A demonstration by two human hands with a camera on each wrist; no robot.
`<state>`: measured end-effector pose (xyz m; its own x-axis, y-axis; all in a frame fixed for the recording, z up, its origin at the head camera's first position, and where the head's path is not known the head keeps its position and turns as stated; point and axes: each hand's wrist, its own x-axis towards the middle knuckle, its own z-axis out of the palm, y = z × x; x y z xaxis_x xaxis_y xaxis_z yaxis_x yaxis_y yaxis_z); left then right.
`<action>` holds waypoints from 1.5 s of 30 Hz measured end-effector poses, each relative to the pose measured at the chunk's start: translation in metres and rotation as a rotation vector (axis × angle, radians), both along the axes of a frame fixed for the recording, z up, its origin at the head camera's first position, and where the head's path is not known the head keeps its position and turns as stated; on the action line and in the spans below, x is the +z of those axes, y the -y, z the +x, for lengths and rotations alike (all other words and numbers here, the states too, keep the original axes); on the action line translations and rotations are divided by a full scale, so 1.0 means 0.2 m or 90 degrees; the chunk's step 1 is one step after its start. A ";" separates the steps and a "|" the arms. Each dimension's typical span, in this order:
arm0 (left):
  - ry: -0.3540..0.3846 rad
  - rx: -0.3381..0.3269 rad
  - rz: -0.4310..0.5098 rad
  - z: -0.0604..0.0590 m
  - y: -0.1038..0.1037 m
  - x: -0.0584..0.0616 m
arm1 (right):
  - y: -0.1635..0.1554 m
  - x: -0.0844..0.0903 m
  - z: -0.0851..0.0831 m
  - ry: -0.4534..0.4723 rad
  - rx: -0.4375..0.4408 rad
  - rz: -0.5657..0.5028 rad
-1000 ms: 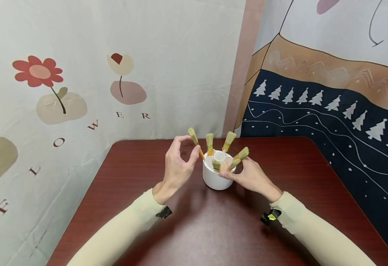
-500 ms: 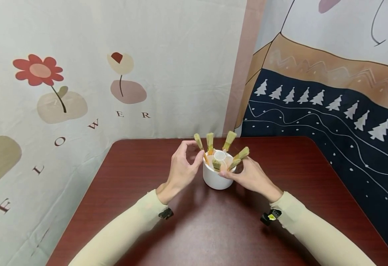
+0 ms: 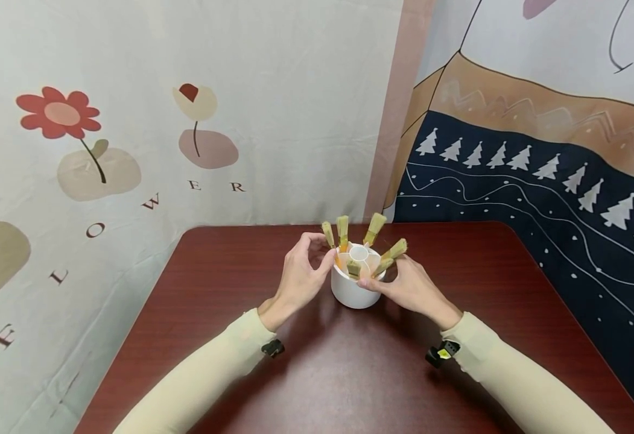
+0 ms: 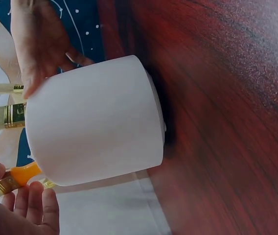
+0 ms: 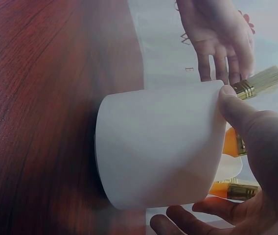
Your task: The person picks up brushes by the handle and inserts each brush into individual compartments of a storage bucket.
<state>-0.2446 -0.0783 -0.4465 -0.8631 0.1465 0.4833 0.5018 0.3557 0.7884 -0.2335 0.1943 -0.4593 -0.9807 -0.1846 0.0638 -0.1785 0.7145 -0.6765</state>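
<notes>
A white round brush holder (image 3: 355,293) with a divided inside and a round tube at its centre stands upright on the table. At its left rim my left hand (image 3: 301,272) pinches a paintbrush (image 4: 25,172) by its metal band, bristles up. Its orange handle reaches down into the holder, with the lower end hidden. My right hand (image 3: 418,287) grips the right side of the holder, thumb (image 5: 232,104) at the near rim and fingers round the far side. Several other paintbrushes (image 3: 375,228) lean outward around the holder, bristles up.
The reddish-brown wooden table (image 3: 338,374) runs toward me. A pale printed cloth (image 3: 273,120) hangs behind it, and a dark blue cloth with white trees (image 3: 490,181) hangs at the right.
My left hand has moved right and slightly down with the paintbrush, whose handle has sunk deeper into the holder. My right hand and the holder have stayed in place.
</notes>
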 end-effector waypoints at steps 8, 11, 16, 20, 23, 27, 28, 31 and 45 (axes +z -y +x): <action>0.014 -0.003 -0.022 -0.02 0.01 -0.02 | 0.00 0.01 0.00 0.012 -0.001 0.006; 0.020 -0.005 -0.031 -0.02 0.01 -0.03 | 0.00 0.01 0.00 0.013 0.000 0.007; 0.022 -0.005 -0.044 -0.02 0.01 -0.04 | 0.00 0.01 0.00 0.012 -0.001 0.006; 0.025 -0.003 -0.052 -0.02 0.01 -0.04 | -0.01 0.00 0.00 0.005 -0.004 0.006; 0.031 -0.002 -0.061 -0.03 0.01 -0.05 | -0.01 -0.01 -0.01 0.001 -0.003 0.005; 0.045 -0.005 -0.073 -0.02 0.01 -0.05 | -0.01 -0.01 0.00 -0.001 0.002 0.001; 0.048 -0.005 -0.076 -0.02 0.01 -0.05 | -0.01 -0.01 0.00 0.000 0.002 0.002; 0.054 -0.007 -0.083 -0.01 0.02 -0.05 | -0.01 0.00 0.00 0.001 0.003 0.002; 0.041 -0.015 -0.104 0.02 0.06 -0.06 | 0.00 0.00 0.02 -0.013 -0.003 0.004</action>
